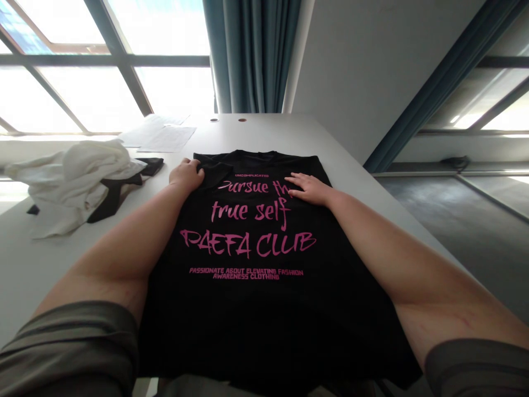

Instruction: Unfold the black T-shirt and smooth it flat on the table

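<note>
A black T-shirt with pink lettering lies spread on the white table, its neckline at the far end and its hem towards me. At the shirt's upper left, my left hand is closed on the sleeve edge, fingers curled over the cloth. That sleeve is folded inward over the chest and covers part of the first printed letter. My right hand rests flat on the upper right of the shirt with its fingers apart, covering the end of the top large line of print. The right sleeve does not show.
Left of the shirt, white and black garments lie crumpled on the white table. Paper sheets sit near the windows, beyond the garments. Two round holes are at the table's far end, before a blue curtain. Grey floor lies to the right.
</note>
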`<state>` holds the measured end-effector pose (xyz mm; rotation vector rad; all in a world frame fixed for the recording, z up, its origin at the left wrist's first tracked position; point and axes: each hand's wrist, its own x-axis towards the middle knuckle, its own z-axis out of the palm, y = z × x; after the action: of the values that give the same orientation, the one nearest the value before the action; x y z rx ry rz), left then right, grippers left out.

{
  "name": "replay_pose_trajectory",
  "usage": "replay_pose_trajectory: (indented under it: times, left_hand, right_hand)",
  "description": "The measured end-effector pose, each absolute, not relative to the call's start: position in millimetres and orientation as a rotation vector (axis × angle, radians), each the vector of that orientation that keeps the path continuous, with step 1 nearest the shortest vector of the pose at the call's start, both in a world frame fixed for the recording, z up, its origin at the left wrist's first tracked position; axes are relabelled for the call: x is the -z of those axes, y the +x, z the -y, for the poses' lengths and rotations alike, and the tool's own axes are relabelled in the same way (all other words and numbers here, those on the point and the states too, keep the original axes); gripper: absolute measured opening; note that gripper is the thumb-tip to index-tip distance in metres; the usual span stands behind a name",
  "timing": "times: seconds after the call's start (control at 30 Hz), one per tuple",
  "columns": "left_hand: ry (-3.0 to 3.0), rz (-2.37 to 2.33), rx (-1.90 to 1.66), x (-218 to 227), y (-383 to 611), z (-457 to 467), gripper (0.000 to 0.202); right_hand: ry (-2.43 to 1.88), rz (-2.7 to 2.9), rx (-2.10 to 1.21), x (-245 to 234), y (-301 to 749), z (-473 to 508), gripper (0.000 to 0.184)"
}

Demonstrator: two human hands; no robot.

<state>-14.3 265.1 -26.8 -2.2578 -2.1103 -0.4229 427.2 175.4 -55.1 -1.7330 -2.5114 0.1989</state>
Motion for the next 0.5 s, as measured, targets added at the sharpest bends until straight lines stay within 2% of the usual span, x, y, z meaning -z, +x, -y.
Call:
replay_pose_trajectory:
  times: [0.17,0.4,0.5]
  left_hand:
    - [-2.25,2.399,0.525,27,-28,-282,0.052]
    - [-2.397,2.558,1.211,37,-50,-291,0.044]
    - [-2.419,2.5,1.167,42,-52,-294,0.043]
  right_hand:
    - [-1.733,2.515,-0.203,56,428,-176,0.075]
    - [-1.733,2.512,-0.215,55,428,-175,0.074]
    - [-1.736,2.507,-0.214,56,428,-176,0.074]
